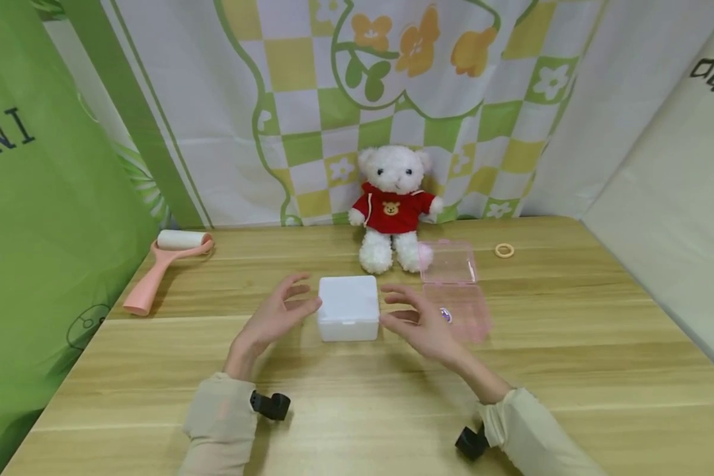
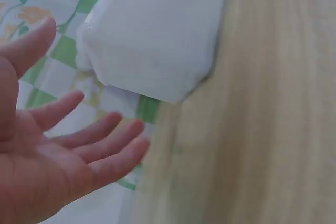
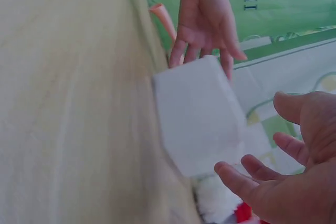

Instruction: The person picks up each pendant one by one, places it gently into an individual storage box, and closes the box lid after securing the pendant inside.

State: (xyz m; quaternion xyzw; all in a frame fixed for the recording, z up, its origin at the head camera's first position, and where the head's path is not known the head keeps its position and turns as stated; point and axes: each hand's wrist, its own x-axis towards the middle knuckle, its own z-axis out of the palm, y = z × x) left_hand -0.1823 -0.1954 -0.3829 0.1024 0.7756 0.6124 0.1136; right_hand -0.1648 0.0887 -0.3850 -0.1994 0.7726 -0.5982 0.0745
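A white lidded box [image 1: 348,309] stands on the table with its lid down. To its left is my left hand [image 1: 276,314], fingers spread and relaxed, the thumb tip close to the box's side. My right hand [image 1: 419,322] is at the opposite side in a similar loose pose. In the left wrist view a gap shows between the left hand [image 2: 68,156] and the box [image 2: 152,35]. The right wrist view has the box [image 3: 197,116] between both hands, with the right hand [image 3: 299,177] holding nothing. Whether any fingertip touches the box I cannot tell.
Behind the box sits a white teddy bear [image 1: 393,211] in a red top. A clear pink case [image 1: 473,311] lies open beside the right hand, a small purple round piece [image 1: 446,315] at it. A wooden ring [image 1: 504,250] is far right; a pink lint roller [image 1: 157,274] is left.
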